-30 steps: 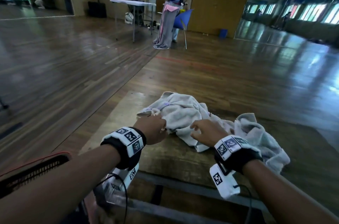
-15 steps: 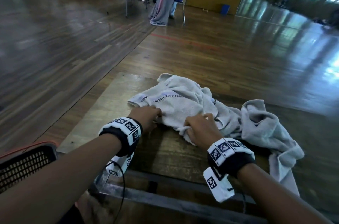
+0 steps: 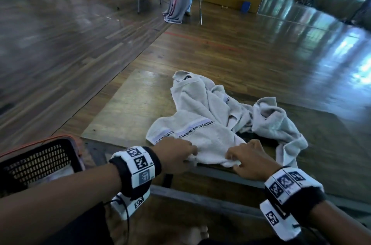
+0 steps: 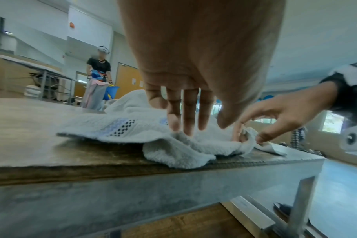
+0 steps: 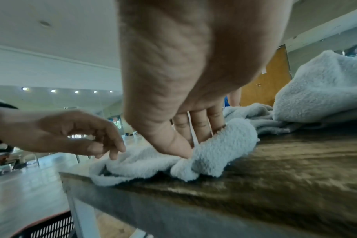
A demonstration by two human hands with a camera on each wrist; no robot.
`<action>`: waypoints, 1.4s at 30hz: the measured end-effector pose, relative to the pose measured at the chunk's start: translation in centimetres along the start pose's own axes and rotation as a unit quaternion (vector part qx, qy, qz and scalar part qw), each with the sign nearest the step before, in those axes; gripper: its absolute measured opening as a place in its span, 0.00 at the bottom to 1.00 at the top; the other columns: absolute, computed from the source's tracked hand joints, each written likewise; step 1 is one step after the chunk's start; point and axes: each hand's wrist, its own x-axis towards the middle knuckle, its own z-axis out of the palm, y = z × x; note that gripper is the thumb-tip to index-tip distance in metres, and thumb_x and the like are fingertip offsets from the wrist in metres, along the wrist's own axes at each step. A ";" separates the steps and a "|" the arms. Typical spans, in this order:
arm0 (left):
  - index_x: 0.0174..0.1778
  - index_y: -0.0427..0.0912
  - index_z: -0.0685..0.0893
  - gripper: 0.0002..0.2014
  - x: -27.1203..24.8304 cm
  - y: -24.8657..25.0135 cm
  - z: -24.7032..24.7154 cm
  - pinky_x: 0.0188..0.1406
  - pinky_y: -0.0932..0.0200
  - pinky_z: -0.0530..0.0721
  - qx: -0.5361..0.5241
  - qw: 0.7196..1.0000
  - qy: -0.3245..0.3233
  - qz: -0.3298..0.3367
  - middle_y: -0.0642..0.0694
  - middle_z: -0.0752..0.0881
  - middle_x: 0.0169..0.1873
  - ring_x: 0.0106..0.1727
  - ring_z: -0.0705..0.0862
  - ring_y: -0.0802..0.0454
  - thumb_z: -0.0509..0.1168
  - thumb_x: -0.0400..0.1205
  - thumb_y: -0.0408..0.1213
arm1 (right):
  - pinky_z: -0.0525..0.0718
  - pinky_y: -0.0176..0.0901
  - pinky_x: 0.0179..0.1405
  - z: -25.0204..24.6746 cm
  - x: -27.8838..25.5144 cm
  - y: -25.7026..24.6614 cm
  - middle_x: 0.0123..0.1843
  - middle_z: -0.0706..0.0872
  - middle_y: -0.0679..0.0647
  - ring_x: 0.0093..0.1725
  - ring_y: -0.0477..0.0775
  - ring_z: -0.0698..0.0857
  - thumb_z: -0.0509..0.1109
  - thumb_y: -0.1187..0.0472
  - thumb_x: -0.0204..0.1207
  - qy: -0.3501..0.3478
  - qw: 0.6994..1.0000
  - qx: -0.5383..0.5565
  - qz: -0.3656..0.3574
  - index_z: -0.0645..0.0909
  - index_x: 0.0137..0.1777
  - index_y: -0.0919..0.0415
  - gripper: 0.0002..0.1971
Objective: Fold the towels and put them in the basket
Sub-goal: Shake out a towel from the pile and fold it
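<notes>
Dim hall; window glare streaks the floor (image 3: 301, 48) at right; edges warp, wrist views blur up close

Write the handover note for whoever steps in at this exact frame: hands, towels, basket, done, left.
Left hand: fingers straight, touching the checkered-band towel at the table's near edge.
Right hand: pinches the same towel's near hem.
Second towel: crumpled on the table, to the right.
Basket: on the left, beside and below the table; contents unclear.
Done: neither towel on the table is folded.
Left: fold both, place them in the basket.
</notes>
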 end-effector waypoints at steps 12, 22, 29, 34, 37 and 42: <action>0.64 0.39 0.75 0.19 0.1 -11.3 -0.7 0.61 0.45 0.77 -0.057 0.957 0.014 -0.285 0.39 0.76 0.63 0.63 0.76 0.40 0.57 0.83 0.48 | 0.61 0.50 0.60 -4.3 11.9 -4.3 0.51 0.85 0.43 0.57 0.46 0.79 0.64 0.52 0.77 0.176 0.976 0.124 -0.030 0.80 0.56 0.46 0.09; 0.38 0.44 0.73 0.10 0.2 -11.7 -0.4 0.33 0.61 0.70 -0.288 0.925 0.064 -0.237 0.49 0.77 0.37 0.36 0.73 0.53 0.67 0.78 0.41 | 0.58 0.57 0.70 -3.6 19.3 -7.7 0.64 0.82 0.52 0.68 0.54 0.76 0.60 0.53 0.80 0.060 0.996 -0.056 -0.035 0.71 0.70 0.47 0.18; 0.32 0.45 0.75 0.12 -2.3 -10.0 -3.9 0.25 0.69 0.74 -0.500 0.834 0.168 -0.163 0.51 0.77 0.28 0.29 0.75 0.58 0.69 0.77 0.29 | 0.54 0.54 0.65 -6.4 13.6 -4.6 0.52 0.83 0.46 0.61 0.52 0.76 0.62 0.51 0.80 0.144 0.988 0.010 -0.058 0.79 0.50 0.51 0.07; 0.40 0.48 0.81 0.05 -2.7 -8.3 -8.8 0.29 0.70 0.79 -0.456 0.852 0.233 -0.112 0.53 0.81 0.34 0.31 0.79 0.64 0.70 0.78 0.34 | 0.52 0.49 0.62 -10.8 8.2 -1.9 0.51 0.82 0.45 0.59 0.47 0.75 0.63 0.46 0.78 0.172 0.982 0.060 -0.048 0.81 0.54 0.53 0.13; 0.45 0.53 0.82 0.08 -2.7 -7.0 -12.9 0.37 0.69 0.79 -0.399 0.865 0.295 -0.077 0.54 0.83 0.37 0.37 0.80 0.64 0.70 0.78 0.33 | 0.54 0.50 0.64 -13.4 4.5 -0.2 0.47 0.79 0.43 0.56 0.47 0.76 0.66 0.46 0.76 0.185 0.982 0.036 -0.028 0.80 0.54 0.48 0.10; 0.39 0.57 0.86 0.07 -4.2 -5.1 -20.0 0.42 0.57 0.81 -0.303 0.875 0.367 -0.088 0.42 0.89 0.40 0.40 0.83 0.54 0.72 0.77 0.37 | 0.54 0.48 0.61 -17.3 -2.4 2.7 0.43 0.82 0.49 0.55 0.53 0.79 0.64 0.54 0.78 0.199 0.979 0.003 0.033 0.81 0.50 0.52 0.06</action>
